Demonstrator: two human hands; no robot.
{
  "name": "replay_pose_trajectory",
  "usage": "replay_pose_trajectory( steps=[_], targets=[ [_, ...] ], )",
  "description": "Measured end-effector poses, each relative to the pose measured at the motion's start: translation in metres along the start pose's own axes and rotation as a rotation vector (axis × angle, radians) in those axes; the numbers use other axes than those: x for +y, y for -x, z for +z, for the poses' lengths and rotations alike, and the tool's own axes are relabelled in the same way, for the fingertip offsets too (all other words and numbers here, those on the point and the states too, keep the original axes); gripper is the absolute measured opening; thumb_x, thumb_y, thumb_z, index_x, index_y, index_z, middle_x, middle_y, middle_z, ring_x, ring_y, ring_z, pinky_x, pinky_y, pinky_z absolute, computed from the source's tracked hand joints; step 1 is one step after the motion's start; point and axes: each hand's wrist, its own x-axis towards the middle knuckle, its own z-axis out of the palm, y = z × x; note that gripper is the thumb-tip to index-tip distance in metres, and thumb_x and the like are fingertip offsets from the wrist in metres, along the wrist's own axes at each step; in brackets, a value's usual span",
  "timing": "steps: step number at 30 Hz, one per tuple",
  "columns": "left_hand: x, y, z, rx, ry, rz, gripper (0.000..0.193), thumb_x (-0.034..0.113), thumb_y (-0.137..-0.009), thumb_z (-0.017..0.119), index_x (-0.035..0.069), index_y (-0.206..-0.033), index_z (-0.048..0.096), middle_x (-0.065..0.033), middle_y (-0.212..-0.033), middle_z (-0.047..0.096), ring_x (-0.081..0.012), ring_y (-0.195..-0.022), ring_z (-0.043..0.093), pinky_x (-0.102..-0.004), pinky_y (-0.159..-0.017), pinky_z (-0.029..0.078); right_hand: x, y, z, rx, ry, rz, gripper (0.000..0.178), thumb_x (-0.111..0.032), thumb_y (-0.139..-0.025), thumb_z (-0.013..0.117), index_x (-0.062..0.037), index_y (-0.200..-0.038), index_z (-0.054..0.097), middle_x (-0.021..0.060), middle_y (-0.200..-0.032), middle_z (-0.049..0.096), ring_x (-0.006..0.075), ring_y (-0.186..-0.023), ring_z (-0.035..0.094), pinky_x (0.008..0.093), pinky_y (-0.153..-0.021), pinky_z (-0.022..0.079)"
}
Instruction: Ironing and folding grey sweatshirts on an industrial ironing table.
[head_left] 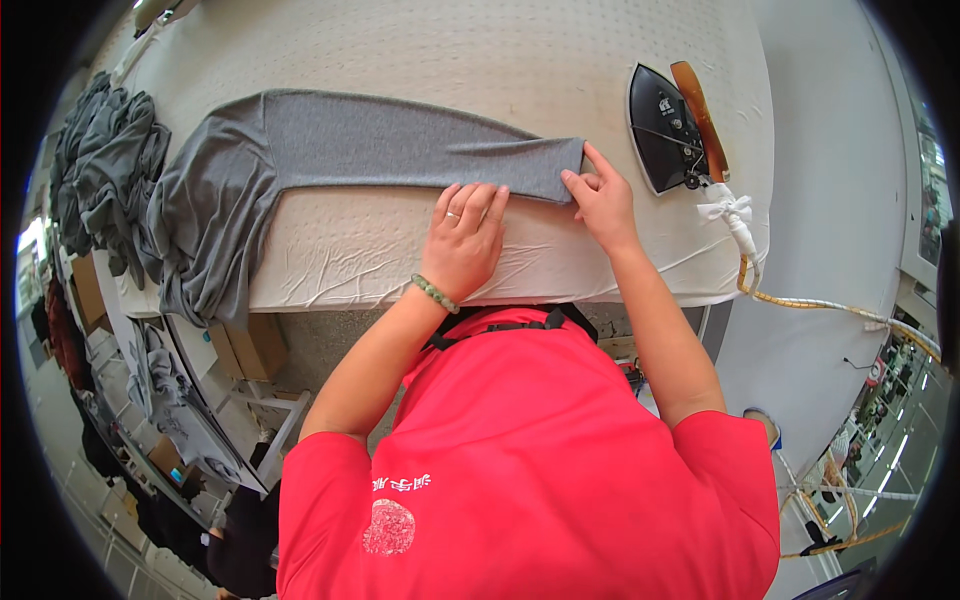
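A grey knit garment (215, 200) lies on the padded ironing table (520, 60), one sleeve (390, 140) stretched flat toward the right. At the sleeve's end, my right hand (605, 205) pinches the cuff between thumb and fingers; its index finger reaches along the cuff's edge. My left hand (465, 238) lies with fingers extended, the fingertips on the sleeve's near edge and the palm over the white table cover. To the right of the cuff rests an iron (665, 125) with a black body and a brown handle, apart from both hands.
More crumpled grey garments (100, 165) are heaped at the table's far left. From the iron, a white-wrapped cord (738, 225) runs over the right edge. Cardboard boxes (245, 345) stand beneath the table. A grey garment (170, 395) hangs at lower left.
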Motion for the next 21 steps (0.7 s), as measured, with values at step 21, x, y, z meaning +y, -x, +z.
replay_pose_trajectory(
  steps=[21],
  targets=[
    [0.045,-0.025,0.022,0.006,0.235,-0.031,0.04,0.014,-0.079,0.073,0.008,-0.119,0.07,-0.01,-0.117,0.064,-0.03,-0.116,0.061,-0.0456,-0.106,0.044,-0.036,-0.008,-0.014,0.04,0.55,-0.521,0.034,-0.015,-0.092,0.075,-0.0041,-0.123,0.066,0.0098,-0.1,0.072,0.0237,-0.086,0.07,0.0371,-0.077,0.058]
  ],
)
